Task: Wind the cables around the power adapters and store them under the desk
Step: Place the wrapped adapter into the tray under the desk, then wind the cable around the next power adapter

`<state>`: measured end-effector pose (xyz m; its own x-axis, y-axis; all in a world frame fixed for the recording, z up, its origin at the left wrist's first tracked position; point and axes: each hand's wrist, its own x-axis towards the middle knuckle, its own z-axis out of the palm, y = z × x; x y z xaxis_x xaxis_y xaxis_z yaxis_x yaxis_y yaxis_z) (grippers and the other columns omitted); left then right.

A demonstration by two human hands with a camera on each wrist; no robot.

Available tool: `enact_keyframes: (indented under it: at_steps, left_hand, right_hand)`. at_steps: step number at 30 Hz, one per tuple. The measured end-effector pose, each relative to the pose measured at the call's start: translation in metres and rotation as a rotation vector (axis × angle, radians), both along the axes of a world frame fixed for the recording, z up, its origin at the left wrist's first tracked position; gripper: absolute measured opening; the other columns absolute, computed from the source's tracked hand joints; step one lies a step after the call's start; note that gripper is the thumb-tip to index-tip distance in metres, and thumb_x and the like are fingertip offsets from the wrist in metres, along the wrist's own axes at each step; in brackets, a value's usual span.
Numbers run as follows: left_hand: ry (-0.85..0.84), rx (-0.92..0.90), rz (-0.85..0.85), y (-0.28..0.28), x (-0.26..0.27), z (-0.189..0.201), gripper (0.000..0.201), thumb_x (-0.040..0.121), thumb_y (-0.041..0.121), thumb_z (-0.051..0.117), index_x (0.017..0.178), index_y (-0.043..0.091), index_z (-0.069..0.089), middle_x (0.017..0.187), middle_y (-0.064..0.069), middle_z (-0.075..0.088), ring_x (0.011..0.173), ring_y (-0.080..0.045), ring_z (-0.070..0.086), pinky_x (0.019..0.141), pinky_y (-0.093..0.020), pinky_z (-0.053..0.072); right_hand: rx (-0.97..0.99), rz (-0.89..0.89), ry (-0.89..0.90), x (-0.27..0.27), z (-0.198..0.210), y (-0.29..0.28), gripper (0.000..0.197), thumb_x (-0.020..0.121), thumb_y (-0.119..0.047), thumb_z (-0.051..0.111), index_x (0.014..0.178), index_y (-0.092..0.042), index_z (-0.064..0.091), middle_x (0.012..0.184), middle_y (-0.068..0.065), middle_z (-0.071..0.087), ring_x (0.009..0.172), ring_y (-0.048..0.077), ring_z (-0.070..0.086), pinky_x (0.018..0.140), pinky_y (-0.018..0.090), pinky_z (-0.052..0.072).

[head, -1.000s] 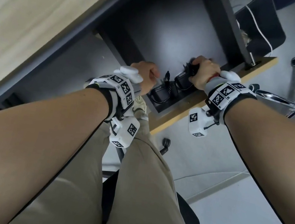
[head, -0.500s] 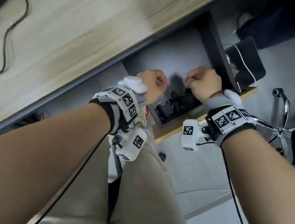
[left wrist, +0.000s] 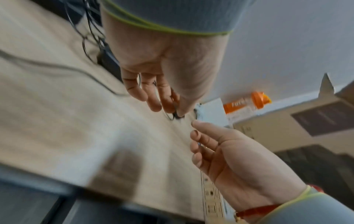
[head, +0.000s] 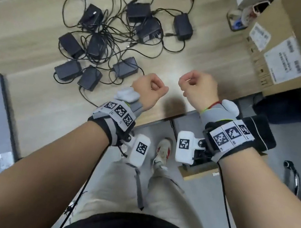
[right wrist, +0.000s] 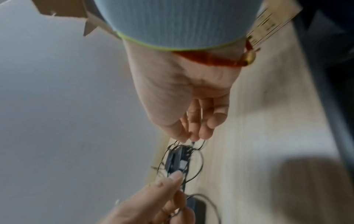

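Adapters (head: 97, 45), 9 or so black bricks, lie in a tangle of thin black cables (head: 120, 29) on the wooden desk (head: 206, 49), toward its far left; none of those in view looks wound yet. Left hand (head: 148, 89) and right hand (head: 197, 88) hover side by side above the desk's near edge, apart from each other and short of the pile; both have fingers loosely curled and hold nothing, which the wrist views bear out despite blur. Nearest brick (head: 125, 67) sits just beyond the left hand, with 2 more (head: 78, 74) at the pile's near-left corner. Judgement: step in hand is the reach for the next adapter. Best pick is one on the pile's edge, since the middle ones are crossed by several leads. Suggest the left hand grip the brick by its body while the right traces its own lead out to the plug, freeing it from the neighbours before any lift, else the whole knot may drag along. Then wind in even turns round the body, modest tension, tucking the plug end under the last turn. Cardboard boxes (head: 279, 55) stand at far right, well clear. Storage place under the desk is mostly hidden by the forearms.
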<state>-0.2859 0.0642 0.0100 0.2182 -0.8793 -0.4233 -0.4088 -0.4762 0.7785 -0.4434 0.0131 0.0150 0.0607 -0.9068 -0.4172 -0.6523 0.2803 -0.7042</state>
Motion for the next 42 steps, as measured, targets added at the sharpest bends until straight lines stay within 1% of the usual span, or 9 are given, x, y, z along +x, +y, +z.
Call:
enact_keyframes:
  at_steps: [4, 10, 13, 18, 22, 26, 31, 36, 42]
  left_hand:
    - [-0.074, -0.021, 0.127, 0.003, 0.064, 0.007, 0.030, 0.079, 0.019, 0.074, 0.064, 0.028, 0.050, 0.060, 0.010, 0.049, 0.055, -0.008, 0.044, 0.055, -0.024, 0.036]
    - [-0.069, 0.005, 0.304, 0.025, 0.135, -0.011, 0.025, 0.077, 0.012, 0.076, 0.069, 0.027, 0.057, 0.067, 0.009, 0.058, 0.063, -0.010, 0.053, 0.065, -0.025, 0.045]
    - [-0.044, 0.059, 0.310, 0.032, 0.156, -0.017, 0.013, 0.081, 0.010, 0.074, 0.082, 0.017, 0.063, 0.068, 0.008, 0.057, 0.062, -0.006, 0.051, 0.055, -0.008, 0.040]
    - [-0.051, 0.076, 0.290, 0.035, 0.169, -0.023, 0.011, 0.081, 0.014, 0.075, 0.083, 0.018, 0.065, 0.068, 0.010, 0.060, 0.060, -0.001, 0.054, 0.055, -0.007, 0.041]
    - [-0.014, 0.067, 0.268, 0.027, 0.173, -0.019, 0.010, 0.083, 0.011, 0.073, 0.087, 0.015, 0.064, 0.066, 0.011, 0.056, 0.052, 0.015, 0.052, 0.053, -0.003, 0.038]
    - [0.002, 0.062, 0.242, 0.020, 0.171, -0.015, 0.010, 0.082, 0.011, 0.074, 0.086, 0.014, 0.065, 0.066, 0.010, 0.057, 0.051, 0.012, 0.053, 0.053, -0.003, 0.038]
    - [0.013, 0.005, 0.194, 0.002, 0.169, 0.014, 0.010, 0.081, 0.020, 0.076, 0.082, 0.022, 0.066, 0.070, 0.013, 0.060, 0.060, 0.000, 0.053, 0.054, -0.008, 0.039]
    - [0.069, -0.130, 0.118, -0.026, 0.158, 0.061, 0.010, 0.082, 0.022, 0.076, 0.088, 0.021, 0.068, 0.079, 0.014, 0.064, 0.064, 0.006, 0.057, 0.068, -0.017, 0.047]
    - [0.050, -0.256, -0.061, -0.048, 0.146, 0.143, 0.042, 0.079, 0.057, 0.069, 0.112, 0.032, 0.066, 0.100, 0.012, 0.070, 0.088, -0.005, 0.066, 0.080, -0.022, 0.052]
  right_hand:
    - [-0.017, 0.113, -0.057, 0.063, 0.013, -0.012, 0.006, 0.078, -0.032, 0.063, 0.073, -0.030, 0.065, 0.071, -0.004, 0.066, 0.077, 0.026, 0.069, 0.071, 0.035, 0.054]
    - [0.015, 0.358, 0.049, 0.133, -0.001, -0.024, 0.013, 0.087, -0.019, 0.062, 0.093, -0.024, 0.072, 0.090, -0.005, 0.069, 0.087, 0.012, 0.061, 0.073, 0.017, 0.038]
    - [0.038, 0.487, 0.168, 0.159, -0.021, -0.028, 0.029, 0.087, -0.015, 0.058, 0.112, -0.021, 0.070, 0.111, 0.006, 0.067, 0.102, 0.022, 0.060, 0.085, 0.024, 0.044]
    - [0.127, 0.549, 0.338, 0.166, -0.049, -0.032, 0.061, 0.084, -0.013, 0.058, 0.140, -0.034, 0.046, 0.137, 0.008, 0.027, 0.097, 0.030, 0.058, 0.099, 0.034, 0.046]
    - [0.137, 0.541, 0.487, 0.164, -0.060, -0.031, 0.063, 0.079, -0.022, 0.065, 0.131, -0.047, 0.041, 0.128, 0.006, 0.023, 0.083, 0.033, 0.059, 0.095, 0.037, 0.050]
    - [0.122, 0.465, 0.585, 0.155, -0.061, -0.024, 0.052, 0.068, -0.039, 0.069, 0.110, -0.051, 0.042, 0.116, 0.001, 0.022, 0.078, 0.027, 0.056, 0.088, 0.042, 0.052]
    - [0.039, 0.412, 0.487, 0.145, -0.017, -0.031, 0.060, 0.062, -0.036, 0.083, 0.114, -0.035, 0.054, 0.129, 0.006, 0.026, 0.108, 0.031, 0.039, 0.095, 0.036, 0.042]
    - [-0.003, 0.533, 0.216, 0.130, 0.056, -0.051, 0.055, 0.065, -0.025, 0.087, 0.109, -0.028, 0.053, 0.104, 0.000, 0.057, 0.091, 0.026, 0.056, 0.069, 0.028, 0.040]
    - [-0.221, 0.636, -0.103, 0.124, 0.165, -0.062, 0.042, 0.077, -0.020, 0.081, 0.111, -0.025, 0.056, 0.098, -0.003, 0.067, 0.083, 0.010, 0.063, 0.076, 0.032, 0.052]
